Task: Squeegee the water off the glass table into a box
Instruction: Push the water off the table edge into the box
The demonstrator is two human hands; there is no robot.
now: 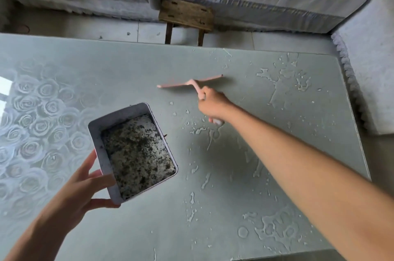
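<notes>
- Glass table (128,73): the 9 o'clock edge is cut off by the frame. A rose pattern (36,124) shows on that side, partly washed out by glare.
- Left hand (78,192): holds the box (99,145) by its near-left corner, with the thumb on the near short wall and the fingers spread up the long wall. The palm side is hidden.
- Box: sits left of table centre with its opening facing up. Its long axis runs 11 to 5 o'clock. The floor is speckled dark, and what the specks are is hard to make out. Cannot tell whether the box rests on the glass or is held just above it.
- Squeegee (191,82): lies beyond the box at about 1 o'clock from it, well apart. The blade's long axis runs 9 to 3 o'clock, with the right end tipped toward 2. The handle points back toward 5 o'clock. Whether the blade touches the glass is unclear.
- Right hand (213,105): fist closed round the handle. The middle of the handle is hidden and the butt end pokes out below the hand.
- Water (275,228): puddles and drops cover the right half of the table, densest at 1 and 5 o'clock.
- Wooden stool (185,14): stands at 12 o'clock past the far edge, its legs partly hidden by the table.
</notes>
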